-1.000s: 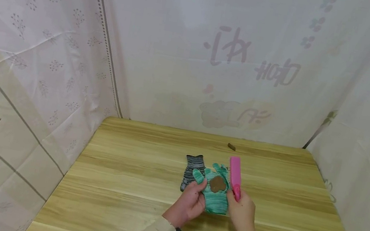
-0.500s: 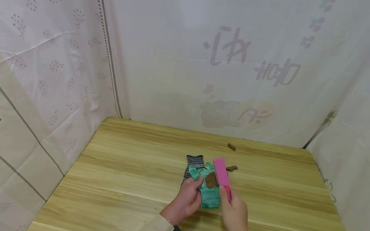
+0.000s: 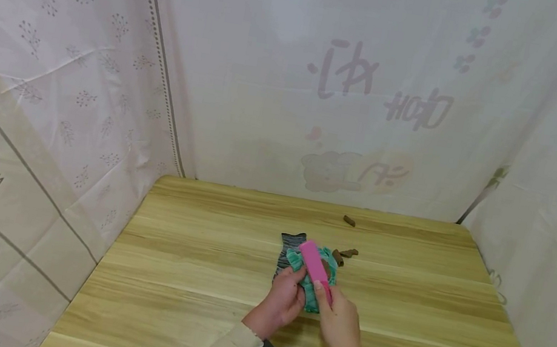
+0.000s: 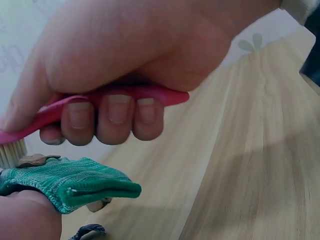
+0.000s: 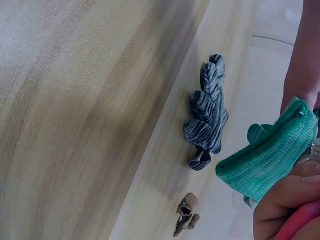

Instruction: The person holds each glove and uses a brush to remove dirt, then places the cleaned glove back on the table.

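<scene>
My left hand [image 3: 283, 298] grips a green knit glove [image 4: 87, 179] by its side, thumb on top, a little above the table. A brown, clay-like patch [image 4: 37, 160] sits on the glove's upper face. Curled round the handle of a pink brush [image 3: 314, 263], my right hand [image 3: 339, 319] has its thumb along the top. In the left wrist view the brush's pale bristles [image 4: 13, 154] come down right at the brown patch. From the head, the brush covers much of the glove.
A grey-and-black knit glove [image 5: 207, 112] lies on the wooden table [image 3: 174, 266], partly behind the green one. Several brown pieces lie past the hands: a curled one [image 3: 338, 258], another beside it [image 3: 350, 252], and one [image 3: 350, 221] near the back edge. Printed curtains surround the table.
My right hand has swept the brush leftward across the green glove. Two more brown pieces have appeared on the table beyond the glove. The glove has shifted slightly left in my left hand.
</scene>
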### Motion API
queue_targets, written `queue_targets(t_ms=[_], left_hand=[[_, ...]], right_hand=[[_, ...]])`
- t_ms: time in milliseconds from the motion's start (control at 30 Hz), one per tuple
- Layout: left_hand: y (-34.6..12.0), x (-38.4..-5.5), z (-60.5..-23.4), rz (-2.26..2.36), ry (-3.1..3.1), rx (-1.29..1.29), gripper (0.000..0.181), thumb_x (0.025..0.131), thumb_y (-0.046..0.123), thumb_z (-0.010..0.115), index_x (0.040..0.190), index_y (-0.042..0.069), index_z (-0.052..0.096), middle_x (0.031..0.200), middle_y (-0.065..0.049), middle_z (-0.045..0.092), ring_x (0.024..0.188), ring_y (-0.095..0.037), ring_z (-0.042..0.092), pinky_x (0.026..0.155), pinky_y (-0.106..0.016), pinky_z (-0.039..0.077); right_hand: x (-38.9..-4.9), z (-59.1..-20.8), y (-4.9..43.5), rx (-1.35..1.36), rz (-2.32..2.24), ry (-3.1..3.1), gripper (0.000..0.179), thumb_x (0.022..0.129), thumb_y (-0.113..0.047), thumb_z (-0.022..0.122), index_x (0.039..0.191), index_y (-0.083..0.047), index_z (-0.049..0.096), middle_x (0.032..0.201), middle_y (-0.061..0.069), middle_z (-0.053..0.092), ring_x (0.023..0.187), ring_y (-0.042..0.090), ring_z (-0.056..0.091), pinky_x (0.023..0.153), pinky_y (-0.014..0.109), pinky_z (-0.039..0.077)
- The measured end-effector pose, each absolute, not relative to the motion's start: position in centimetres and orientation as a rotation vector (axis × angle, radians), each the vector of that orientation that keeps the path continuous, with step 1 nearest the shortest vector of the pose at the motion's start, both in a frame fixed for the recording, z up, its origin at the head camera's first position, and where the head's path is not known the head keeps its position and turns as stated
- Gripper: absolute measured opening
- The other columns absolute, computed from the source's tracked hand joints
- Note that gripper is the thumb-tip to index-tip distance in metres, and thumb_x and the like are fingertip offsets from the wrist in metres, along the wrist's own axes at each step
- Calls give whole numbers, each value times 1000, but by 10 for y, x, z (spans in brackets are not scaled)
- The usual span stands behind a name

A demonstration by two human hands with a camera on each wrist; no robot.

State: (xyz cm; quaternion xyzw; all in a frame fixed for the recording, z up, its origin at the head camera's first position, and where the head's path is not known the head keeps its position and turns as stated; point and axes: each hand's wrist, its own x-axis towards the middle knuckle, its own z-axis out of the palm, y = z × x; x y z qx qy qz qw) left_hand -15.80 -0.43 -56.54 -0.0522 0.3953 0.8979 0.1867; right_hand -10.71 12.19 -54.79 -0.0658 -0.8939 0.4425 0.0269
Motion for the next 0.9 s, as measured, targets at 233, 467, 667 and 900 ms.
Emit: queue_targets(t_ms=[233,467,667,900], left_hand=[[-5,-159,-563,2561,1028,-202,21,110,16,40,127,3,37,122,2,55,113,-1,57,99,-14,46],[-5,-162,-563,2539,1095,-239,17,110,16,38,123,5,39,112,3,53,106,0,55,87,-11,45],[-4,-162,-562,2531,1134,-264,12,111,18,38,117,8,38,101,5,51,92,1,53,73,-11,42],[-5,-162,-562,2542,1136,-275,13,111,18,37,120,8,36,106,3,52,97,0,57,83,-14,49]], right_hand=[[-108,-548,126,-236,1271,-2863,53,104,-59,43,83,-11,54,63,-1,41,56,14,39,49,27,32],[-108,-547,132,-251,1209,-2896,47,104,-54,47,85,-12,57,62,-1,42,54,15,39,49,28,30],[-108,-546,134,-259,1186,-2916,47,105,-53,47,90,-11,61,62,-1,43,54,15,39,49,29,30],[-108,-544,135,-255,1133,-2931,48,104,-53,46,96,-9,64,63,0,44,55,17,40,50,31,30]])
